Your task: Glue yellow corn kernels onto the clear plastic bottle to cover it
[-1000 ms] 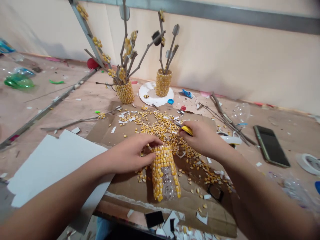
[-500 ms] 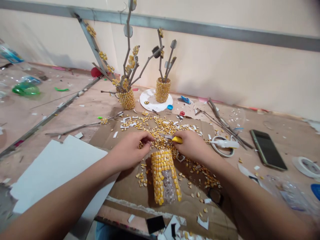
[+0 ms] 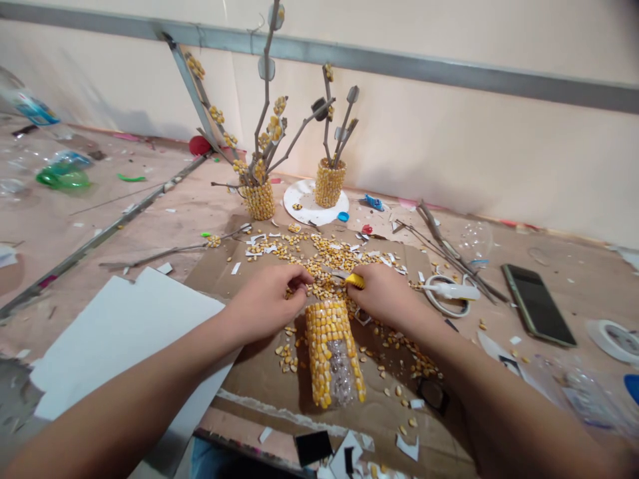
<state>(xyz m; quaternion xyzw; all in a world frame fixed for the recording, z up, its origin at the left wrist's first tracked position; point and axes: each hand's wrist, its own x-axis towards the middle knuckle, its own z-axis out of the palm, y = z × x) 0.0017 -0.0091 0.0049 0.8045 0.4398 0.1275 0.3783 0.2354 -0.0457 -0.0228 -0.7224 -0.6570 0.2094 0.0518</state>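
My right hand [image 3: 382,293] is closed round the yellow handle of a utility knife [image 3: 355,280]; its blade points left over a spread of loose corn kernels [image 3: 329,256]. Close to the blade tip, my left hand [image 3: 272,296] has its thumb and fingers curled together at the kernels. Whatever may be between those fingertips is too small to make out. Just below both hands, a clear plastic cylinder covered in corn kernels [image 3: 319,339] rests on the cardboard [image 3: 259,382]. A bare transparent strip shows on its near side. Neither hand grips the cylinder.
Two kernel-covered pots [image 3: 258,201] with twigs stand at the back, one on a white disc [image 3: 294,193]. White sheets [image 3: 124,332] lie left. On the right are a glue bottle [image 3: 455,291], a tape ring [image 3: 432,299], sticks [image 3: 449,249] and a phone [image 3: 538,305].
The whole view has shifted slightly, so things appear a little farther right. Both hands keep nearly the same place and pose, with the knife still in my right hand.
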